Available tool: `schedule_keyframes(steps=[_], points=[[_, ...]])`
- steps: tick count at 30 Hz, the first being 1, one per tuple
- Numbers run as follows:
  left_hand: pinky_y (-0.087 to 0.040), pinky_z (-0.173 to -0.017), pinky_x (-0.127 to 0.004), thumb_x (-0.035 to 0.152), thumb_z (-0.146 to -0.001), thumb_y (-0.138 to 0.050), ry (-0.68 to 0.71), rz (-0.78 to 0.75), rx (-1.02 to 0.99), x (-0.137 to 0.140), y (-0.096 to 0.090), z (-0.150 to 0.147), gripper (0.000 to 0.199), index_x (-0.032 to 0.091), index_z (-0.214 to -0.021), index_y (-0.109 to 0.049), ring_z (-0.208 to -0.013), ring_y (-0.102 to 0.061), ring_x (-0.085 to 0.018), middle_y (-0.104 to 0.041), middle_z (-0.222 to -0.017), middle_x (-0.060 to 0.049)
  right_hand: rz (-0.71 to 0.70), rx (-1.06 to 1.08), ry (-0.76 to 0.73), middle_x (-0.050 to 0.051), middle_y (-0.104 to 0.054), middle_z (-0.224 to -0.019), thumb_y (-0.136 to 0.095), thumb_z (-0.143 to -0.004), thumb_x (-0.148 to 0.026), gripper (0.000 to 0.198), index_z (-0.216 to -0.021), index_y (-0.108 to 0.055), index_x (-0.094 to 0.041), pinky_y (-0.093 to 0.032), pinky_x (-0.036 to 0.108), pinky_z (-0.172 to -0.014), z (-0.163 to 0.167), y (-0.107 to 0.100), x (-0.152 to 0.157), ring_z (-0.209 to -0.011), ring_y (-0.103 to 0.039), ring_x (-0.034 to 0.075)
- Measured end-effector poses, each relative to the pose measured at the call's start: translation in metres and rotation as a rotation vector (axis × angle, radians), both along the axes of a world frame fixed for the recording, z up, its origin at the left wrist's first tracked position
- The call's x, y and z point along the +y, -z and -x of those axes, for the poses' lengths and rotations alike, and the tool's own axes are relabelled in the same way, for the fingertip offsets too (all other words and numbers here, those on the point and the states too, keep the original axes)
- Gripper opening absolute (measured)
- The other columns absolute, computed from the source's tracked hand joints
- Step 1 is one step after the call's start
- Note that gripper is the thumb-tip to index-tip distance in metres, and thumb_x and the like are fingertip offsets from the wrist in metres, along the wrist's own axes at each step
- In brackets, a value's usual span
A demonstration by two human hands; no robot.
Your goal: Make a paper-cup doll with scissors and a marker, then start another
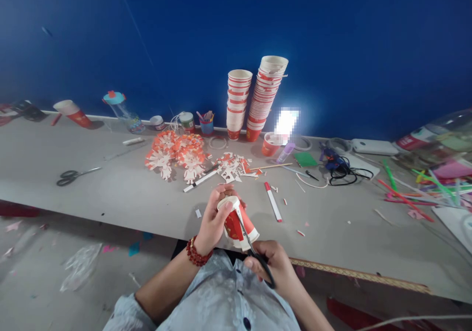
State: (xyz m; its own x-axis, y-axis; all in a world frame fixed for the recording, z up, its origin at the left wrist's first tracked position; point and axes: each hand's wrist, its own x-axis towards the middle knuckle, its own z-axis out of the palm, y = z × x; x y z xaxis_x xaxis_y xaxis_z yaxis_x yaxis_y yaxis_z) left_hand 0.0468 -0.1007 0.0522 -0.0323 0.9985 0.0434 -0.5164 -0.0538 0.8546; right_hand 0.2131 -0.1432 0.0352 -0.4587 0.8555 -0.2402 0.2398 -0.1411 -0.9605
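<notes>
A red and white paper cup [233,223] lies tilted in my left hand [214,217], whose fingers wrap round it near the table's front edge. My right hand [272,262] is closed on the black handles of a pair of scissors [250,242]. The scissor blades lie along the cup's side, pointing up toward the end by my left thumb. How far the blades are parted is hard to make out. Beyond my hands lies a pile of red and white paper scraps [232,166], with several cut-paper figures with orange fringes [190,159] to its left.
Two tall stacks of paper cups [239,105] stand against the blue wall. A red-capped marker [273,202] lies right of my hands, and a second pair of scissors [75,175] at the left. Coloured sticks [409,193] and a black cable [346,173] lie at the right.
</notes>
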Motion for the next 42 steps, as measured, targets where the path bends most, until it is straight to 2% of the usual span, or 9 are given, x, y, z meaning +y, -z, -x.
schedule_keyframes(steps=[6,12,17,20,23,27,31,42], points=[[-0.055,-0.074,-0.034,0.033,-0.088,-0.06,0.005,-0.013,-0.005,0.001,0.0,0.001,0.033,0.023,-0.119,-0.054,-0.081,-0.067,-0.02,-0.063,-0.1,-0.006,-0.112,-0.036,0.023,-0.006,-0.024,-0.051,-0.057,-0.07,-0.079,0.067,-0.051,-0.031,-0.02,-0.015,0.024,-0.045,0.001,0.001,0.001,-0.049,-0.02,0.008],[-0.056,-0.076,-0.036,0.032,-0.088,-0.061,0.005,-0.025,-0.074,0.002,-0.001,0.001,0.032,0.023,-0.118,-0.055,-0.084,-0.067,-0.021,-0.063,-0.1,-0.005,-0.046,-0.015,-0.044,-0.006,-0.029,-0.05,-0.062,-0.068,-0.076,0.063,-0.054,-0.035,-0.021,-0.018,0.023,-0.045,-0.001,0.004,-0.002,-0.047,-0.027,0.009],[-0.056,-0.082,-0.041,0.035,-0.089,-0.057,-0.044,0.046,-0.207,0.008,-0.001,0.008,0.028,0.021,-0.114,-0.057,-0.089,-0.065,-0.022,-0.062,-0.097,-0.006,-0.065,-0.012,-0.196,-0.006,-0.028,-0.055,-0.06,-0.072,-0.074,0.063,-0.056,-0.033,-0.02,-0.016,0.024,-0.048,-0.013,0.0,-0.004,-0.053,-0.023,0.009],[-0.055,-0.085,-0.042,0.037,-0.089,-0.056,-0.043,0.039,-0.295,0.011,-0.001,0.013,0.029,0.021,-0.113,-0.058,-0.089,-0.062,-0.02,-0.06,-0.098,-0.005,-0.089,0.023,-0.257,-0.006,-0.028,-0.054,-0.061,-0.07,-0.076,0.065,-0.054,-0.032,-0.019,-0.016,0.024,-0.048,-0.023,0.002,-0.005,-0.053,-0.023,0.009],[-0.055,-0.084,-0.042,0.037,-0.088,-0.056,-0.038,0.018,-0.328,0.013,-0.002,0.014,0.03,0.022,-0.113,-0.058,-0.088,-0.06,-0.018,-0.058,-0.098,-0.004,-0.023,0.076,-0.279,-0.006,-0.032,-0.053,-0.061,-0.07,-0.076,0.063,-0.055,-0.038,-0.018,-0.017,0.023,-0.046,-0.031,0.005,-0.007,-0.051,-0.025,0.008],[-0.054,-0.085,-0.041,0.036,-0.087,-0.055,-0.015,-0.004,-0.326,0.013,-0.003,0.011,0.031,0.022,-0.115,-0.058,-0.089,-0.059,-0.018,-0.056,-0.099,-0.004,0.093,0.141,-0.265,-0.004,-0.039,-0.052,-0.059,-0.072,-0.075,0.061,-0.062,-0.047,-0.016,-0.02,0.023,-0.045,-0.03,0.004,-0.008,-0.048,-0.03,0.008],[-0.055,-0.084,-0.04,0.036,-0.085,-0.057,-0.008,-0.037,-0.314,0.011,-0.004,0.008,0.033,0.022,-0.115,-0.058,-0.088,-0.059,-0.019,-0.056,-0.098,-0.004,0.083,0.17,-0.224,-0.001,-0.047,-0.053,-0.057,-0.073,-0.076,0.063,-0.063,-0.053,-0.014,-0.025,0.023,-0.047,-0.02,-0.001,-0.005,-0.049,-0.039,0.01],[-0.053,-0.086,-0.041,0.035,-0.085,-0.056,0.0,-0.072,-0.301,0.01,-0.003,0.007,0.033,0.023,-0.115,-0.058,-0.088,-0.059,-0.018,-0.055,-0.098,-0.004,0.092,0.146,-0.199,-0.003,-0.041,-0.053,-0.06,-0.07,-0.076,0.063,-0.062,-0.053,-0.014,-0.024,0.023,-0.047,-0.009,-0.007,0.0,-0.05,-0.035,0.01]])
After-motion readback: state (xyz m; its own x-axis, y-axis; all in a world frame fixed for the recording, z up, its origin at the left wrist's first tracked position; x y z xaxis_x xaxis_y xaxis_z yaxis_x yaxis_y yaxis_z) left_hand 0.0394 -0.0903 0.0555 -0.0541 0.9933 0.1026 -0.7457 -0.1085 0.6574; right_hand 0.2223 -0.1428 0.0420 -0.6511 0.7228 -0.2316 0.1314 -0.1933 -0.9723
